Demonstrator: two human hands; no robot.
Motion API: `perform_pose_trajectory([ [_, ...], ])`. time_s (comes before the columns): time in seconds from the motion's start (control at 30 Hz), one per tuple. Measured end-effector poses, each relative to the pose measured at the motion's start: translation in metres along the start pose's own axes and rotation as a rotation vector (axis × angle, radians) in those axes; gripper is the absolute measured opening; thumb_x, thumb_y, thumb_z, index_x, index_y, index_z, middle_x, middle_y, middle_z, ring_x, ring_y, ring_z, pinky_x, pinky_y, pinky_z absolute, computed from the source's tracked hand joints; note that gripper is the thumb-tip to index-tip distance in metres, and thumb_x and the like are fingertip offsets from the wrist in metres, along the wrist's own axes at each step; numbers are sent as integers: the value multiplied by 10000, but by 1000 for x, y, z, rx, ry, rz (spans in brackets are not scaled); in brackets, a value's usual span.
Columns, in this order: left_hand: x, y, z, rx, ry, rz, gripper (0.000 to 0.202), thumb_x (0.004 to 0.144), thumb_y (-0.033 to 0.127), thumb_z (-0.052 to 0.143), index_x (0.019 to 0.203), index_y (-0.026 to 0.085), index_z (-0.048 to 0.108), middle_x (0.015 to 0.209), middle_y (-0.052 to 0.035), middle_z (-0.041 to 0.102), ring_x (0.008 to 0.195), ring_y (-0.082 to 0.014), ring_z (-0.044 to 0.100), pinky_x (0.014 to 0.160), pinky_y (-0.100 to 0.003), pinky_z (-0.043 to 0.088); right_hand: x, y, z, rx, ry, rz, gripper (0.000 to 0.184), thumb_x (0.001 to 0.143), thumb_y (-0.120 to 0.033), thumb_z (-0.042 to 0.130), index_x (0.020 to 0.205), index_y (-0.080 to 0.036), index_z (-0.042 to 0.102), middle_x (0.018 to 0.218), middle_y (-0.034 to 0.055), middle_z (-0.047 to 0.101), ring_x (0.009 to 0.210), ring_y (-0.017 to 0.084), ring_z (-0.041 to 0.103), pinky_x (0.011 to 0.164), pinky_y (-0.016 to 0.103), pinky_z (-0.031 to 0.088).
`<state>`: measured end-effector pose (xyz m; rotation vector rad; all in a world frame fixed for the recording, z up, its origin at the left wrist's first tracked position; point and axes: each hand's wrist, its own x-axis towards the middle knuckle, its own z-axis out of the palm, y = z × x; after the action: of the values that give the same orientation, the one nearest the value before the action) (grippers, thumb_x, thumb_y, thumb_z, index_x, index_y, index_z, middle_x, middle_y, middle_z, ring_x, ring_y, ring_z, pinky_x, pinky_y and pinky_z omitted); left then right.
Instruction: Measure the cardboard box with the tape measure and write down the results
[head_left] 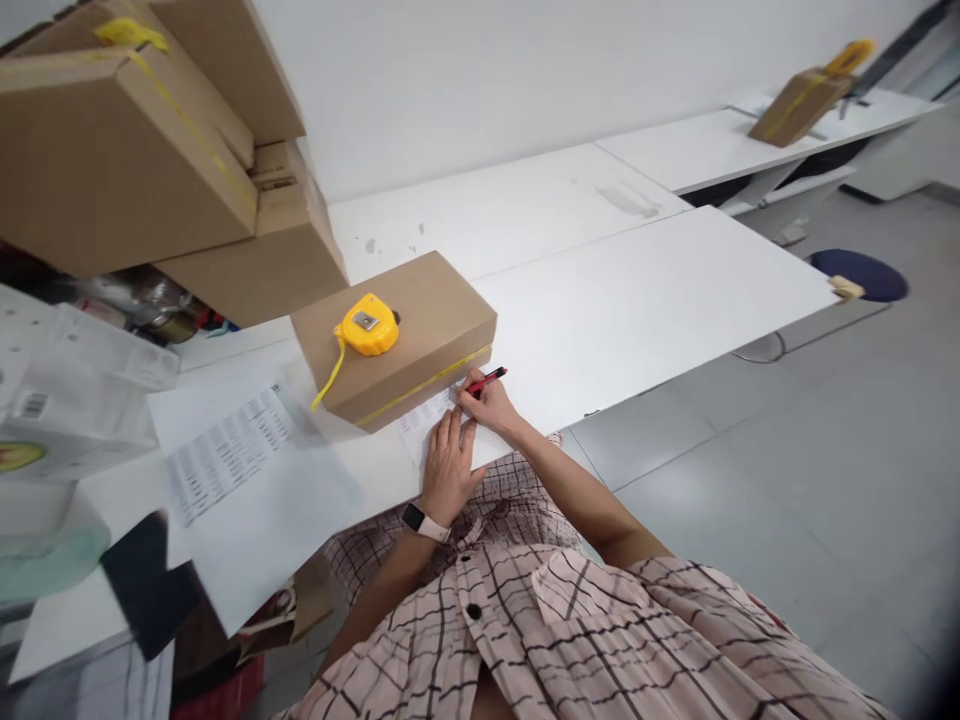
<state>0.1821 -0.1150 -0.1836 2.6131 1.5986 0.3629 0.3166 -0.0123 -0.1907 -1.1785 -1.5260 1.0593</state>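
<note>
My right hand [491, 405] is closed around a red pen [486, 380], its tip on a small printed sheet [422, 418] at the white table's front edge. My left hand [448, 462], with a watch on the wrist, lies flat with fingers stretched out, pressing that sheet down. Just behind the sheet stands a closed cardboard box [420, 330] with yellow tape along its side. A yellow tape measure [366, 327] rests on the box's top, its yellow strap hanging over the left front corner.
A larger printed paper [232, 455] lies to the left on the white table [637, 290]. Stacked cardboard boxes [142, 150] loom at upper left. Another taped box [799, 105] sits on the far right table. A dark round stool [862, 275] stands on the grey floor.
</note>
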Motion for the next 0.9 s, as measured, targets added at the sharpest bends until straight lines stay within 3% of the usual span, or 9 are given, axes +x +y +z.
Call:
perform_pose_trajectory([
  [0.2,0,0,-1,0,6,2,718,854,342,747,1453,74,455,1567,-293,421,1461,-426,410,1161,-589,393,-1,-7,-1,48,-19,6,124,769,-329,595,759,-223,530,701,-26,553,632,125,476,595,274,381],
  [0.43,0,3,-3,0,-49,-21,719,864,347,740,1459,56,460,1590,-290,393,1492,-421,373,1184,-565,366,-2,-3,-1,0,1,29,257,812,-405,610,687,-236,462,561,-64,418,547,113,386,556,283,323],
  [0.9,1,3,-4,1,-50,-21,723,861,335,742,1462,53,456,1601,-294,381,1494,-419,371,1190,-569,358,0,-1,-1,-5,17,10,234,819,-366,593,679,-237,457,568,-61,428,554,117,403,565,288,325],
])
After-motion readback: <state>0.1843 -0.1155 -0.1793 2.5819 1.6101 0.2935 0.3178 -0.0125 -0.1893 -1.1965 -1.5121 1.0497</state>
